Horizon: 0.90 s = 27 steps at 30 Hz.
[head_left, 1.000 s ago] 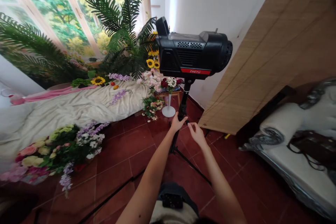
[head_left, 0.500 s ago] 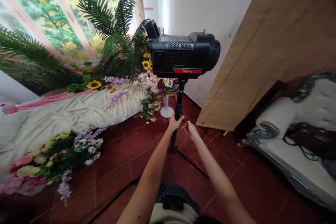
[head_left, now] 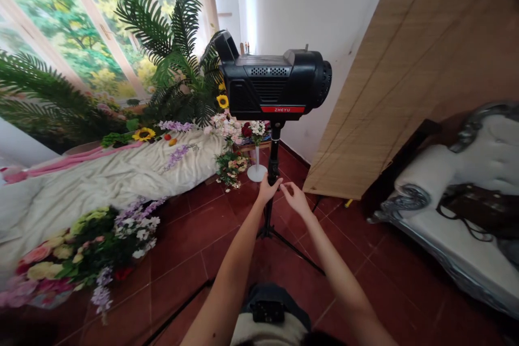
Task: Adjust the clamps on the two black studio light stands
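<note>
A black studio light (head_left: 275, 84) with a red ZHEYU label sits on top of a black light stand (head_left: 274, 151), its lens end toward the right. My left hand (head_left: 268, 190) is wrapped around the stand's pole below the light, thumb across the near side. Just right of the pole, my right hand (head_left: 295, 198) has its thumb and forefinger pinched at the stand's small locking knob, which the fingers mostly hide. The stand's legs (head_left: 298, 251) spread over the floor beneath my arms.
Left of the stand lies a cream cloth (head_left: 190, 165) with flowers around it; a flower bunch (head_left: 97, 248) is nearer me. A white round-based stand (head_left: 257, 173) stands behind the pole. At right are a bamboo blind (head_left: 357, 119) and a tufted sofa (head_left: 458, 216) with a brown bag (head_left: 474, 205).
My right fingers have shifted slightly left and up, closer against the pole. The light appears a little further left in view. My left hand keeps its hold on the pole.
</note>
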Available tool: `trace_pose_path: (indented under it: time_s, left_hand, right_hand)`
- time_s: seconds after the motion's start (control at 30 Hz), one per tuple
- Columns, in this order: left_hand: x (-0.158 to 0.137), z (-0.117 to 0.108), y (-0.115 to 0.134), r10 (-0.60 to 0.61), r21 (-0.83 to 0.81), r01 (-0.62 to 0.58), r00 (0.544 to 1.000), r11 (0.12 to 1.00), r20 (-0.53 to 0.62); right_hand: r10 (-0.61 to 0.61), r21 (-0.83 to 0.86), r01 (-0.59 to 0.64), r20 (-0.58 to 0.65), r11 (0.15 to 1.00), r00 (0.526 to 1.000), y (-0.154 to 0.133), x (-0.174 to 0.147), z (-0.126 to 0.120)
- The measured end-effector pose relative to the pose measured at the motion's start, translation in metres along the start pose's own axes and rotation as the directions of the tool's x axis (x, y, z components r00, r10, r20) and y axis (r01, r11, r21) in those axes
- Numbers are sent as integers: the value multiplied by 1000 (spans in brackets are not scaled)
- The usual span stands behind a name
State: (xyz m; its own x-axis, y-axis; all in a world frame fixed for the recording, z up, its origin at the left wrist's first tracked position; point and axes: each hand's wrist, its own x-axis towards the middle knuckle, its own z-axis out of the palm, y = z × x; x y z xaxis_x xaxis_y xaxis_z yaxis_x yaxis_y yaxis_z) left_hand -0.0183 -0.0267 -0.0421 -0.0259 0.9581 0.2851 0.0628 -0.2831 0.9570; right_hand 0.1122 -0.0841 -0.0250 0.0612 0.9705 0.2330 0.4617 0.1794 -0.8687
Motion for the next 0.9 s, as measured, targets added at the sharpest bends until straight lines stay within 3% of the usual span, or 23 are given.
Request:
trace_pose_path:
  time_s: [0.23,0.37,0.47,0.6,0.63,0.7,0.77,0.83,0.9]
  left_hand:
    - [-2,1,9,-37,-38,38,999,999,18]
    - [-4,1,17,-54,-23,54,999,998,3]
    - [-5,2,19,-57,-16,57,998,998,-17]
    - [-5,3,15,-47,-21,47,999,999,-12]
    - [-4,3,14,-47,-23,47,999,999,-10]
    - [-3,3,11,-56,-25,56,998,998,-7]
    - [-2,3,8,-66,-26,66,998,997,0]
    - [-1,3,8,-58,-25,58,998,998,6]
    - [-2,2,9,-41,-20,41,999,999,6]
  right_hand:
    - [5,-67,-5,9,998,1000,-4,8,4]
    - [202,215,-209,54,954,978,-1,15,14]
    - [312,461,-412,280,786,908,-2,19,13]
    - [240,690,-618,571,377,785,-6,18,7]
    - [254,692,-639,587,337,769,-7,17,7]
    - [337,657,-638,542,400,770,-9,13,9]
    - [407,565,-552,373,614,834,-10,7,11]
    - [336,386,-370,154,845,929,-9,2,10]
    - [182,178,-187,42,966,982,-8,-1,4]
